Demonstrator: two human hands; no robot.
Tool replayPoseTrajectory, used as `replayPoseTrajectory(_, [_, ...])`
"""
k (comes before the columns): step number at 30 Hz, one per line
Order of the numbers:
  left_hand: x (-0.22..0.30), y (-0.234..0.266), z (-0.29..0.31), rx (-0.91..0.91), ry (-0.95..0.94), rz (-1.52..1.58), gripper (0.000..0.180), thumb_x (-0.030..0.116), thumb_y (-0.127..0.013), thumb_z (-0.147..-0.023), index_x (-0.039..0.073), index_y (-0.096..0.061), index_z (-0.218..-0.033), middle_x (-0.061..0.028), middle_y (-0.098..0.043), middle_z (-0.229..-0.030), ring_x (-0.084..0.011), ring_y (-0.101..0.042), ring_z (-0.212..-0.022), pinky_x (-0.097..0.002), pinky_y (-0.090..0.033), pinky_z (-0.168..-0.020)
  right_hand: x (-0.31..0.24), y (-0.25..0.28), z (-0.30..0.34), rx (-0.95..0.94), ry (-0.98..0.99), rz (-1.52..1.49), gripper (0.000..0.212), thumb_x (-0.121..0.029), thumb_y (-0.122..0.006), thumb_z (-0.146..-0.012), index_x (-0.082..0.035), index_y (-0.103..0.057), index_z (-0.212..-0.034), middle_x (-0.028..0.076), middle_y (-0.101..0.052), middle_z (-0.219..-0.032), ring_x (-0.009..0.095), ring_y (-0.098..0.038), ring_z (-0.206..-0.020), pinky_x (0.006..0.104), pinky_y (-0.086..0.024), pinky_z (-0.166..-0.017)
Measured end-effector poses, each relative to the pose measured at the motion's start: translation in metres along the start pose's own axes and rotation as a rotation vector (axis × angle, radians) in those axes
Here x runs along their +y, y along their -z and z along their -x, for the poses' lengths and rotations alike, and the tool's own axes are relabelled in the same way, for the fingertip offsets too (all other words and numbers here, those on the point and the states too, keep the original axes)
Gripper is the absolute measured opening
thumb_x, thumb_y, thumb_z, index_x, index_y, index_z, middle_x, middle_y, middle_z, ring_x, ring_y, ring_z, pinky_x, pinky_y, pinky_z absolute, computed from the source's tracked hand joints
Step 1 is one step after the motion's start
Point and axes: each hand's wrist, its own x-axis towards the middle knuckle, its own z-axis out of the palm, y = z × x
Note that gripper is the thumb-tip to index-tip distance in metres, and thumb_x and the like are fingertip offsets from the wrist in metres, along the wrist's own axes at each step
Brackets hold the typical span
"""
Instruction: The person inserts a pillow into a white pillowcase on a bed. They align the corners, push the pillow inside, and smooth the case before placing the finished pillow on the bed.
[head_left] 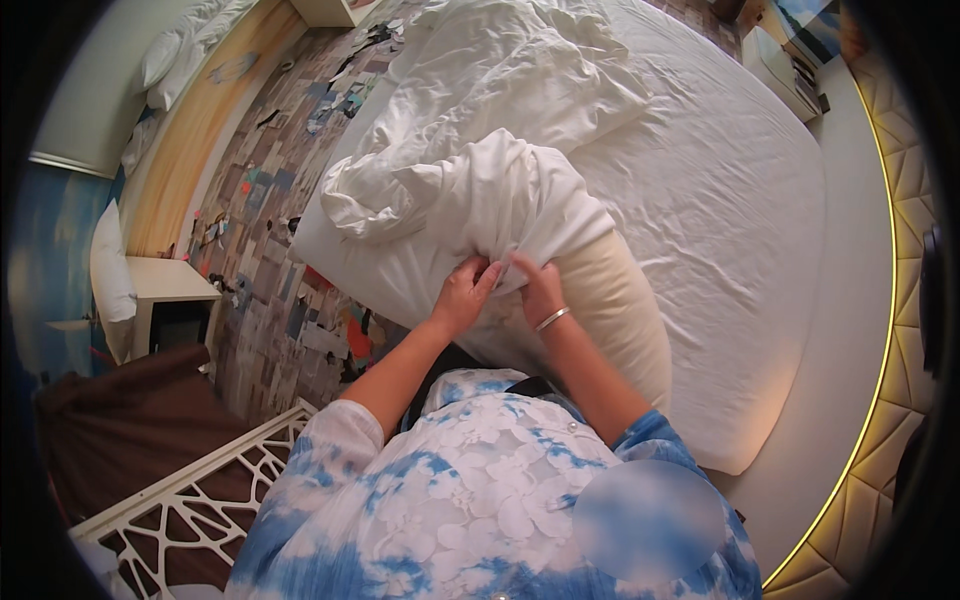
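A cream pillow (620, 310) lies on the near edge of the bed, its far end inside a bunched white pillowcase (510, 195). My left hand (463, 295) pinches the open hem of the pillowcase at the pillow's left side. My right hand (541, 290), with a bangle on its wrist, grips the same hem right beside it. Both hands are closed on the white cloth, almost touching each other. The pillow's covered end is hidden under the folds.
A crumpled white duvet (500, 70) lies on the round bed (740, 200) behind the pillow. A patterned carpet (270, 250) lies to the left, with a white side table (165, 285), a white lattice frame (190, 490) and a padded lit headboard (880, 400) on the right.
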Motion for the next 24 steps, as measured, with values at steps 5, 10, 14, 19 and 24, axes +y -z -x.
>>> replayPoseTrajectory(5, [-0.013, -0.009, 0.006, -0.274, -0.153, -0.131, 0.032, 0.032, -0.059, -0.091, 0.003, -0.065, -0.103, -0.0169, -0.065, -0.101, -0.0310, -0.061, -0.093, -0.0353, -0.046, -0.085, 0.005, 0.073, -0.002, -0.035, -0.098, -0.395, 0.041, -0.029, -0.050, -0.087, -0.001, -0.056, -0.115, 0.012, -0.064, -0.109, 0.027, -0.061, -0.102, 0.0423, -0.047, -0.092])
replayPoseTrajectory(10, [-0.003, -0.021, 0.043, -0.231, -0.196, -0.304, 0.034, 0.034, -0.063, -0.087, 0.001, -0.067, -0.094, -0.0177, -0.065, -0.100, -0.0291, -0.061, -0.091, -0.0370, -0.047, -0.084, 0.054, 0.124, 0.021, 0.123, -0.211, -0.309, 0.039, -0.024, -0.047, -0.087, 0.000, -0.056, -0.117, 0.013, -0.063, -0.110, 0.028, -0.060, -0.104, 0.0426, -0.046, -0.094])
replayPoseTrajectory(14, [-0.006, 0.004, 0.043, 0.238, 0.112, 0.124, 0.038, 0.033, -0.071, -0.083, 0.000, -0.057, -0.095, -0.0108, -0.060, -0.093, -0.0204, -0.057, -0.088, -0.0323, -0.047, -0.075, 0.054, 0.100, 0.035, 0.120, -0.212, -0.326, 0.035, -0.021, -0.047, -0.086, 0.001, -0.060, -0.109, 0.012, -0.065, -0.107, 0.027, -0.060, -0.100, 0.0413, -0.047, -0.091])
replayPoseTrajectory(19, [-0.027, 0.033, 0.020, 0.496, -0.002, 0.340, 0.044, 0.027, -0.072, -0.083, -0.001, -0.050, -0.110, -0.0055, -0.054, -0.102, -0.0126, -0.050, -0.090, -0.0260, -0.045, -0.074, 0.055, 0.091, 0.049, 0.172, -0.164, -0.049, 0.027, -0.016, -0.053, -0.083, 0.001, -0.064, -0.101, 0.009, -0.066, -0.097, 0.019, -0.063, -0.088, 0.0336, -0.050, -0.084])
replayPoseTrajectory(24, [-0.011, 0.059, -0.002, 0.360, 0.226, 0.492, 0.031, 0.022, -0.070, -0.085, -0.001, -0.061, -0.103, -0.0028, -0.062, -0.095, -0.0100, -0.054, -0.083, -0.0253, -0.045, -0.075, 0.038, 0.080, 0.048, 0.083, 0.148, 0.280, 0.027, -0.018, -0.067, -0.079, 0.002, -0.063, -0.097, 0.003, -0.065, -0.091, 0.012, -0.059, -0.075, 0.0264, -0.046, -0.071])
